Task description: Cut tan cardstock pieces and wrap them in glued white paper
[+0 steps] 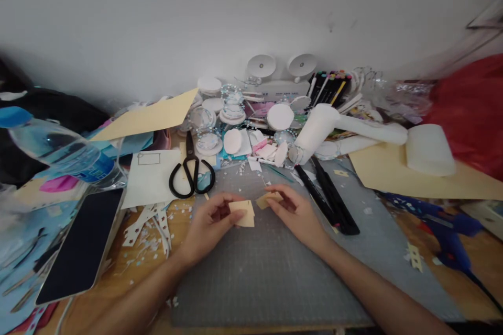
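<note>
My left hand (218, 220) pinches a small stack of cream paper pieces (243, 213) between thumb and fingers, just above the grey cutting mat (251, 282). In my right hand (295, 212) is another small cream paper piece (269, 200), tilted and held by its right side. A narrow gap separates the two. Beyond my left hand lie black-handled scissors (192, 170), blades pointing away. Right of my right hand rest a black marker (314, 196) and a black utility knife (336, 201).
A water bottle (58, 149) lies tilted at the left above a phone (80, 243). White foam discs (280, 116) and foam cylinders (317, 131) crowd the back by the wall. A blue glue gun (448, 235) sits at the right. Paper scraps (149, 225) litter the left.
</note>
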{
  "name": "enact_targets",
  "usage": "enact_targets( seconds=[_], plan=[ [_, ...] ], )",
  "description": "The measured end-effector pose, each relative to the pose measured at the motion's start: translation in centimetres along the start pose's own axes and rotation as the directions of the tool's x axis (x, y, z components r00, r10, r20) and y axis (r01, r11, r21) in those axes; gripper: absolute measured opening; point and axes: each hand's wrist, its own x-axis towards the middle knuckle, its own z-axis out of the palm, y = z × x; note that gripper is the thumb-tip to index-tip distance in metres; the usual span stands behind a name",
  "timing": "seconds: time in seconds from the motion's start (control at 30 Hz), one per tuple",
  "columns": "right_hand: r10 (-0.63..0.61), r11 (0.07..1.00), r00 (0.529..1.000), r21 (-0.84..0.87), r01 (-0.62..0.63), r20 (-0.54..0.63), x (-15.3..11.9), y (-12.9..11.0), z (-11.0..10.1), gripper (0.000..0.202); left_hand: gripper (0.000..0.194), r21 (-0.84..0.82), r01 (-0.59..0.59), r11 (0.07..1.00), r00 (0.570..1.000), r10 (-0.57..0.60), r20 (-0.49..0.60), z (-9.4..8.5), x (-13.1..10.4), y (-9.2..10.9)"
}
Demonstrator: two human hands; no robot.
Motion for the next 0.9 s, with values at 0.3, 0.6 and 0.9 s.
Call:
enact_targets(
  seconds=[0.3, 0.6, 0.9],
  plan=[
    [-0.391, 0.856, 0.914, -0.323, 0.404, 0.107, -1.1, -1.4, 0.6, 0.018, 0.028, -0.118, 0.093, 0.989, 0.993, -0.084, 0.079, 1.0, -0.2, -0.8],
    [-0.420, 0.819, 0.905, -0.402, 0.410, 0.065, -0.9, -1.4, 0.0, 0.004, 0.032, -0.227, 0.051, 0.972, 0.994, -0.028, 0.103, 1.0, -0.2, -1.2],
    [-0.475, 0.733, 0.864, -0.468, 0.494, 0.167, -1.2, -2.2, -0.2, 0.004, 0.033, -0.295, 0.030, 0.955, 0.993, 0.004, 0.115, 1.1, -0.5, -0.7]
  ],
)
